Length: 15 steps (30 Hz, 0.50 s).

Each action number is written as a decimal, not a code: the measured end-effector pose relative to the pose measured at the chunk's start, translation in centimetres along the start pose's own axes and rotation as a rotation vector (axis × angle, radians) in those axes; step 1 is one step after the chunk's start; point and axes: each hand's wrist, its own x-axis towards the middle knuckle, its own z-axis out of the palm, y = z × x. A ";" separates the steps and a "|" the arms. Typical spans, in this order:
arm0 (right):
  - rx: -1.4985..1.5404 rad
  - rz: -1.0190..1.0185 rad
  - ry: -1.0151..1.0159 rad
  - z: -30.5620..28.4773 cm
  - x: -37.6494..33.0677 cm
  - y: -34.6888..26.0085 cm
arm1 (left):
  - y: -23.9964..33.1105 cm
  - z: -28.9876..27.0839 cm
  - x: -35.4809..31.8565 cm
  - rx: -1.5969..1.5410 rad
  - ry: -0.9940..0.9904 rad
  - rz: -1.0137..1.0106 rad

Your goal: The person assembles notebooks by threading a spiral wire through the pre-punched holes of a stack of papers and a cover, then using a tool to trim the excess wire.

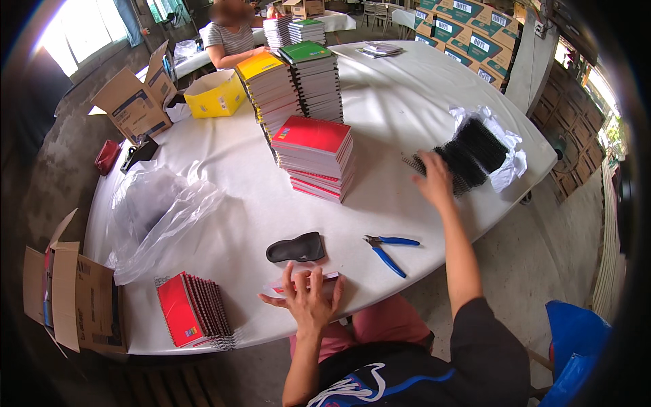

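My left hand (310, 302) is at the table's near edge, its fingers spread over a small red-and-white stack of sheets (330, 277) that it mostly hides. Clear plastic shows around the fingertips. Just beyond lies a black, shoe-sole-shaped object (296, 248). My right hand (437, 180) reaches to the right, with thumb and fingers curved around the end of a black spiral binding coil (411, 162). That coil lies beside a pile of black coils (480, 150) on crumpled white paper (510, 171). Between my hands rest blue-handled cutting pliers (390, 254), jaws apart.
Red notebooks (314, 134) stand stacked mid-table, before taller yellow (261, 66) and green (305, 52) stacks. Spiral-bound red notebooks (182, 308) sit near left, by a plastic bag (163, 217) and an open carton (95, 298). A co-worker (227, 37) sits at the far side.
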 end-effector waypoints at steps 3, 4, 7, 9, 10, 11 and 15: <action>-0.206 0.074 -0.084 1.4 2.1 5.9 | -0.1 0.0 0.9 -0.104 0.006 -0.008; -0.223 0.034 -0.147 1.8 2.7 6.4 | -0.4 0.1 0.9 -0.157 -0.003 -0.020; -0.401 -0.002 -0.320 1.5 4.8 6.1 | -1.3 0.7 1.0 -0.080 -0.004 -0.036; -0.461 -0.048 -0.316 0.0 5.9 4.9 | -1.2 0.4 1.5 -0.080 -0.010 -0.061; -0.487 -0.073 -0.318 -0.8 6.1 4.3 | -1.2 0.3 1.6 -0.076 -0.017 -0.075; -0.448 -0.107 -0.276 -1.8 6.4 3.9 | -1.2 0.3 1.8 -0.055 0.018 -0.055; -0.066 -0.289 -0.126 -4.4 5.3 0.7 | -1.1 0.4 2.0 -0.054 0.029 -0.087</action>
